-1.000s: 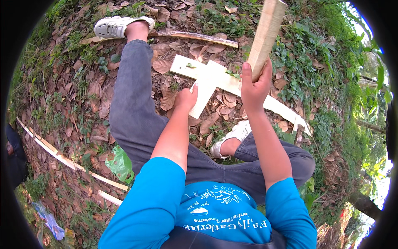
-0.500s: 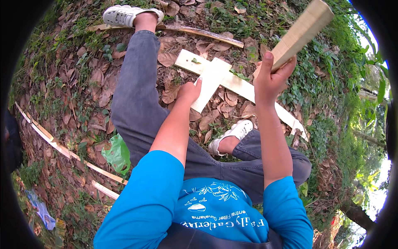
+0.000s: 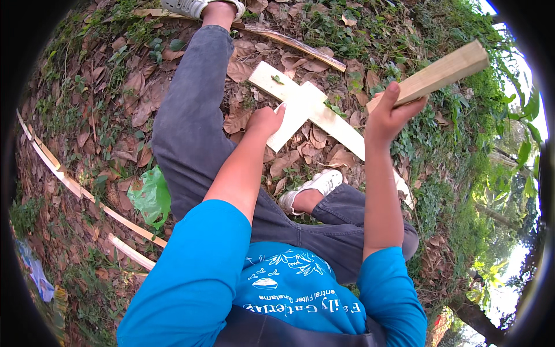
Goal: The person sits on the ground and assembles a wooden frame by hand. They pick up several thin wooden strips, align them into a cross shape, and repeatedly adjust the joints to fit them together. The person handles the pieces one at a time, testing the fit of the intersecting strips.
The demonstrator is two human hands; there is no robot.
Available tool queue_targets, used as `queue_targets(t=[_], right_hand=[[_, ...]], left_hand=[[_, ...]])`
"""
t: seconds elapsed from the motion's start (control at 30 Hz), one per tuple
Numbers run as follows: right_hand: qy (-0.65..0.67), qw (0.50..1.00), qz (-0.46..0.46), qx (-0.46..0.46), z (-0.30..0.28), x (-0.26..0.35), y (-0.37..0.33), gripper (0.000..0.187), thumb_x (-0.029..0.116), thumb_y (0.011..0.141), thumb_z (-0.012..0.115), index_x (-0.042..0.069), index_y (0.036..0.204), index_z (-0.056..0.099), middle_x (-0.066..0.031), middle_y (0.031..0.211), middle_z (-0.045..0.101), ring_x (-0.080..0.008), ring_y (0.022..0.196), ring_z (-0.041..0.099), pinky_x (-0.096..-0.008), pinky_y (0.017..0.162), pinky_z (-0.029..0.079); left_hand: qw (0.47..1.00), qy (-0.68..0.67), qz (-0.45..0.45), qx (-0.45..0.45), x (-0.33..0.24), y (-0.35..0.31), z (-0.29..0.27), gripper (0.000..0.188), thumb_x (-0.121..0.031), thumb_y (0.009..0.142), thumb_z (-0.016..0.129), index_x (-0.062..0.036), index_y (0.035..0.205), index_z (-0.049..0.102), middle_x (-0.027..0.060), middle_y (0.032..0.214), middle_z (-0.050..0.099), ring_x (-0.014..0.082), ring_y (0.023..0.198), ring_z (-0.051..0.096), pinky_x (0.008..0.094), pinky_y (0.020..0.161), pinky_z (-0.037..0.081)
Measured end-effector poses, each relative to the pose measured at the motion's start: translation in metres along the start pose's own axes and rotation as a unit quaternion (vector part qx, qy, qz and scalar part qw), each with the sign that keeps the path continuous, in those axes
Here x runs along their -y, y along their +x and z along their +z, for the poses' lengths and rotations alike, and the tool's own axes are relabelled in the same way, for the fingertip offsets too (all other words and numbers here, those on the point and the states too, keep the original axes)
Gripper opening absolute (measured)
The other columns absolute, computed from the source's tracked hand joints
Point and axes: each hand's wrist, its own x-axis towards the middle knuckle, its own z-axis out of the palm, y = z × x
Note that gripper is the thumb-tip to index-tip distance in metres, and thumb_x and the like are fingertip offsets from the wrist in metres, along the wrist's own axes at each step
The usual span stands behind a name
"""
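My right hand is raised over the ground, its fingers wrapped round one end of a thick squared wooden block. The block tilts up and away to the far right. My left hand grips the left edge of a short pale board, thumb along its top. That board lies crosswise over a longer pale plank on the ground. My right forearm hides part of the long plank, whose near end shows again beyond it. A small green leaf rests on the plank's far end.
A rough wood strip lies beyond the boards, by my left shoe. My right shoe is close to the plank. On the left are a green plastic bag and long thin wood strips. Dry leaves and low plants cover the ground.
The block in my right hand has swung from steeply upright toward the right and lower. My left hand stays on the short board. The whole view has shifted slightly.
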Motion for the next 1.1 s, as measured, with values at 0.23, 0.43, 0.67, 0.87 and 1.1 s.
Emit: queue_targets(t=[0.23,0.43,0.67,0.87,1.1], right_hand=[[-0.216,0.924,0.158,0.273,-0.017,-0.113,-0.071,0.048,0.027,0.098,0.063,0.000,0.135,0.048,-0.0276,0.116,0.066,-0.0396,0.110,0.065,-0.0450,0.094,0.049],[-0.162,0.938,0.177,0.251,-0.030,-0.096,-0.068,0.045,0.031,0.099,0.065,-0.003,0.125,0.052,-0.0213,0.107,0.067,-0.0317,0.098,0.066,-0.0407,0.087,0.050],[-0.331,0.878,0.166,0.303,-0.023,-0.106,-0.084,0.055,0.025,0.092,0.071,0.001,0.135,0.044,-0.0280,0.107,0.066,-0.0431,0.104,0.066,-0.0478,0.092,0.052],[-0.043,0.994,0.071,0.075,-0.009,-0.002,0.002,0.050,0.026,0.103,0.061,-0.001,0.138,0.037,-0.0140,0.101,0.065,-0.0168,0.078,0.066,-0.0275,0.066,0.053],[-0.424,0.808,0.221,0.345,-0.004,-0.129,-0.099,0.049,0.030,0.097,0.061,0.003,0.135,0.045,-0.0337,0.113,0.066,-0.0531,0.113,0.060,-0.0534,0.096,0.048]], left_hand=[[1.000,0.014,0.016,-0.013,0.005,0.005,0.010,0.074,-0.064,0.100,0.040,0.0001,0.122,0.070,0.0242,0.126,0.068,0.0393,0.117,0.066,0.0502,0.098,0.053],[1.000,-0.001,0.015,0.011,-0.002,0.001,0.003,0.074,-0.064,0.100,0.039,-0.0007,0.122,0.070,0.0229,0.126,0.068,0.0385,0.118,0.066,0.0502,0.098,0.053],[1.000,0.004,0.018,0.018,-0.009,0.001,0.005,0.074,-0.065,0.100,0.039,-0.0018,0.123,0.070,0.0220,0.126,0.068,0.0377,0.118,0.066,0.0499,0.097,0.053],[1.000,-0.009,-0.007,0.016,0.005,0.004,0.001,0.074,-0.065,0.100,0.039,-0.0019,0.124,0.070,0.0214,0.128,0.067,0.0373,0.119,0.066,0.0492,0.099,0.052],[0.999,-0.001,0.018,0.033,-0.013,0.001,0.003,0.074,-0.064,0.100,0.038,-0.0009,0.125,0.069,0.0224,0.129,0.067,0.0382,0.120,0.065,0.0496,0.099,0.052]])
